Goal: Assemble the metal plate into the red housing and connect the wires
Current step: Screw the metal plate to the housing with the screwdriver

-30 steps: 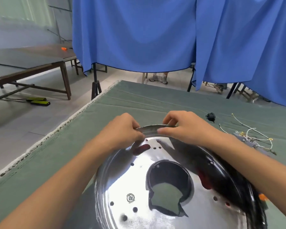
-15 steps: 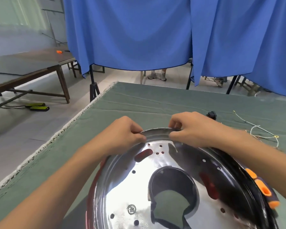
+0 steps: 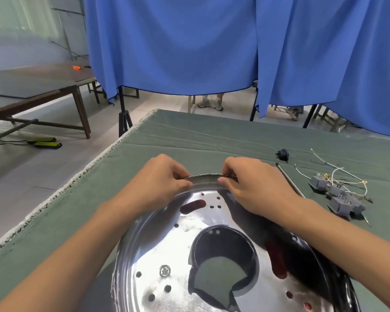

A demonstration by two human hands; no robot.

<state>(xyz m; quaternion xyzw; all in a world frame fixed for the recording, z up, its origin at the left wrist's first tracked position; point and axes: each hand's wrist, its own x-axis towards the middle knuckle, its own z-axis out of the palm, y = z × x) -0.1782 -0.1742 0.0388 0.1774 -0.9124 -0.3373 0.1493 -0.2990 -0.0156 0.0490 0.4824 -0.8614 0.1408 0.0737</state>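
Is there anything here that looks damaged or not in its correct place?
Nothing looks damaged. Both hands, left and right, pinch the far rim of the metal plate. The wires with grey connectors lie loose on the green cloth, not yet connected.

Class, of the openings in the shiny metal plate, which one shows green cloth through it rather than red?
The large round central hole of the shiny metal plate; the smaller slots and holes show red.

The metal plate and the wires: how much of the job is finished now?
Done: the metal plate seems to lie in the housing, red showing through its slots. In hand: the left hand and right hand pinch its far rim. Left: the wires and grey connectors lie loose on the green cloth, unconnected.
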